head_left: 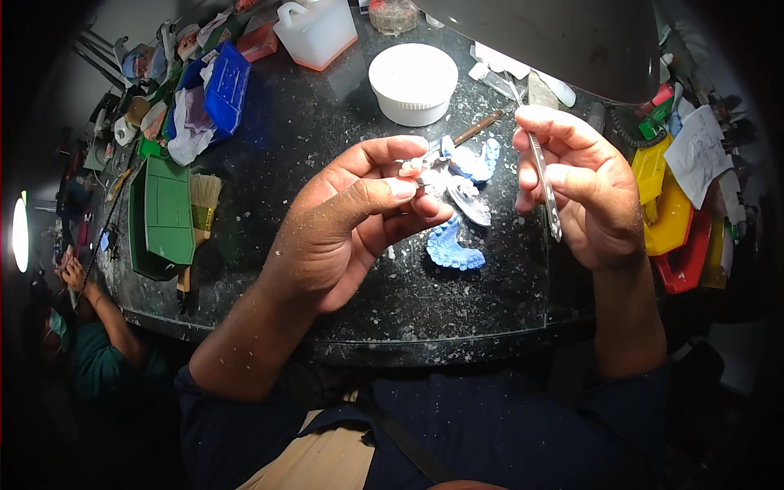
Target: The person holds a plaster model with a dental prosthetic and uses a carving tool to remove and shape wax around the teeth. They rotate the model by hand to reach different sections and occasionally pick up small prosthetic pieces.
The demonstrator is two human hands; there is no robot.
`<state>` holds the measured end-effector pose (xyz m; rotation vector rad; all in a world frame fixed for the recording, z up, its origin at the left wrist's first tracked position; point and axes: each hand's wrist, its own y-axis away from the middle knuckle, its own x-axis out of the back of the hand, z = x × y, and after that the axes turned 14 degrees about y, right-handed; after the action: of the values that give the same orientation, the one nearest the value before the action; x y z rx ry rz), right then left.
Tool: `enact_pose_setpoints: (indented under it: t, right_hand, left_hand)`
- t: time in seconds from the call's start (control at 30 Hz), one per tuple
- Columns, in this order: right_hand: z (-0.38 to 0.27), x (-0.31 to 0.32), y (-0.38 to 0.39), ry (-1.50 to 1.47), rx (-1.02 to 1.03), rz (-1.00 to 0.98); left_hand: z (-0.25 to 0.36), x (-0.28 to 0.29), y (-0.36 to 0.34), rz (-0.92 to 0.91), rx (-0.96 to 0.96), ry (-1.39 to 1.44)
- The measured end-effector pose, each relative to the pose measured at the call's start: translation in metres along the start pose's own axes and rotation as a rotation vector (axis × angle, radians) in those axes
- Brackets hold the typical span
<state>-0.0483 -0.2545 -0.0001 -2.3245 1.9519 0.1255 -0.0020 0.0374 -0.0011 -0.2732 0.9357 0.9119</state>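
Note:
Between thumb and index finger, my left hand (351,208) pinches a small cream-coloured dental piece (411,167), partly hidden by the fingertips. My right hand (584,180) grips a slim metal scalpel (542,175), its narrow end pointing up and away and its flat handle slanting down past the palm. The scalpel and the dental piece are well apart. Below and between my hands lies a blue horseshoe-shaped dental cast (454,247). Beyond it are a second blue cast (475,163) and a whitish curved piece (469,202). A brown-handled tool (477,128) rests behind them.
A white round tub (413,82) and a translucent jug (317,34) stand at the back. On the left are a green bin (163,214), a brush (204,194) and a blue bin (227,88). Yellow (671,224) and red (688,257) bins stand right. A dark lamp hood (563,41) overhangs. Another person (102,343) works far left.

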Motion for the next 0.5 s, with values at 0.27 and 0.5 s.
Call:
enact_pose_setpoints:
  t: [0.27, 0.5]
  right_hand:
    - [0.013, -0.011, 0.006, 0.042, 0.26, -0.083]
    - [0.013, -0.02, 0.004, 0.049, 0.235, 0.087]
  left_hand:
    - [-0.001, -0.005, 0.001, 0.006, 0.036, -0.005]
    - [-0.004, -0.004, 0.0, 0.011, 0.039, -0.019]
